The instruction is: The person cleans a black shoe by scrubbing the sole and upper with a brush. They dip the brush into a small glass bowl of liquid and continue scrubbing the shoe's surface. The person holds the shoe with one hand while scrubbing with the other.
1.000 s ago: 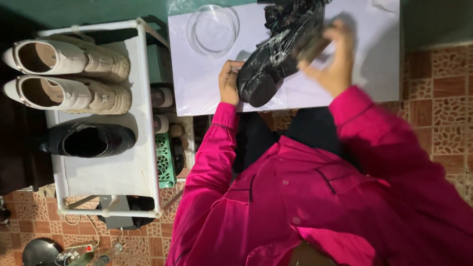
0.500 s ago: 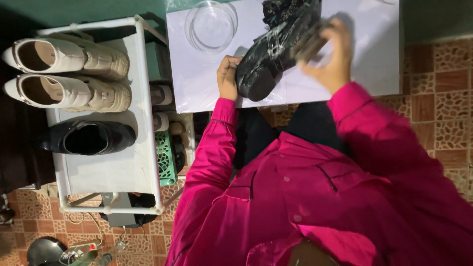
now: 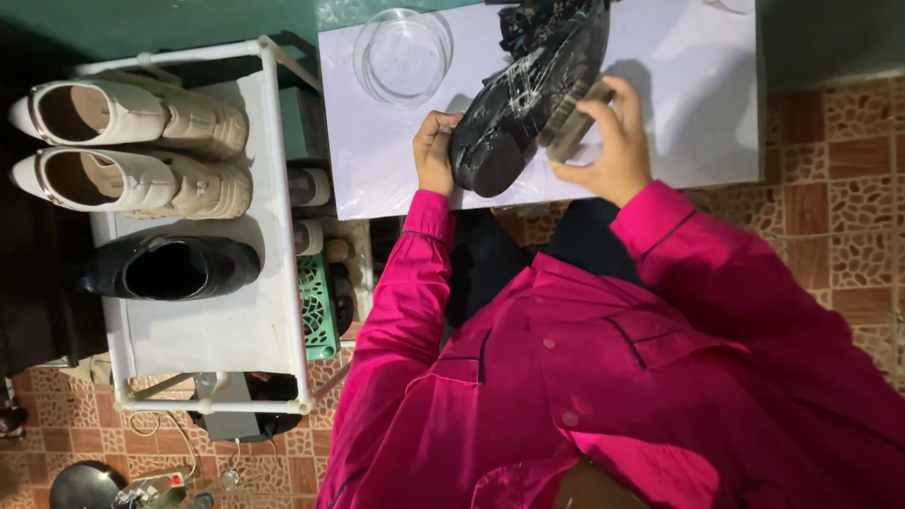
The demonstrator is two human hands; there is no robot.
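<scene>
A black shoe point(image 3: 528, 94), streaked with white foam, is tilted over a white table point(image 3: 698, 113). My left hand point(image 3: 434, 151) grips its heel end from the left. My right hand point(image 3: 608, 141) holds a brown brush point(image 3: 575, 123) against the shoe's right side. Both arms wear bright pink sleeves. The shoe's toe end runs out of the top of the picture.
A clear glass bowl point(image 3: 403, 55) stands on the table's left part. To the left a white rack point(image 3: 245, 320) carries two cream shoes point(image 3: 132, 113) and one black shoe point(image 3: 170, 269). A green basket point(image 3: 316, 306) sits between rack and table. Brown patterned tiles cover the floor.
My right hand with the brush has slid a little down along the shoe's side. The shoe has shifted slightly in my left hand.
</scene>
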